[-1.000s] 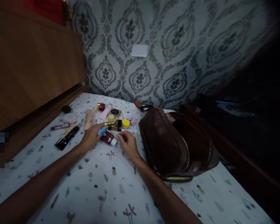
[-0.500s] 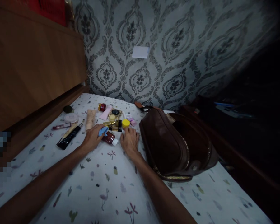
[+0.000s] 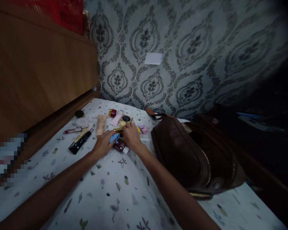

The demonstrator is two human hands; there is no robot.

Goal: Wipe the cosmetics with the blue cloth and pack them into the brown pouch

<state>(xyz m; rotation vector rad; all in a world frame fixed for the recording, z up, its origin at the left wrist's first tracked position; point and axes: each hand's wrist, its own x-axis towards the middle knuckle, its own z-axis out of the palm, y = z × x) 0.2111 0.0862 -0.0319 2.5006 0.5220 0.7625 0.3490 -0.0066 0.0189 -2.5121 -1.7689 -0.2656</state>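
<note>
My left hand [image 3: 104, 144] rests on the patterned bed sheet [image 3: 115, 188], its fingers closed on a small blue cloth [image 3: 114, 138]. Right beside it lies a dark red bottle with a white cap [image 3: 120, 145]. My right hand [image 3: 132, 136] reaches over the middle of a pile of cosmetics, fingers curled down onto small items there; what they grip is hidden. Around it lie a beige tube [image 3: 101, 124], a pink tube [image 3: 116, 118], a black compact [image 3: 126, 118] and a red jar [image 3: 112, 112].
An open brown leather bag [image 3: 194, 156] lies to the right of the hands. A black tube [image 3: 80, 144], a slim lip gloss [image 3: 73, 130] and a round pink compact [image 3: 82, 122] sit to the left. A wooden headboard [image 3: 38, 76] rises on the left, patterned wallpaper behind.
My right hand has moved from beside the bottle's cap up and left onto the pile of small cosmetics. The left hand has stayed on the blue cloth. The camera has shifted left.
</note>
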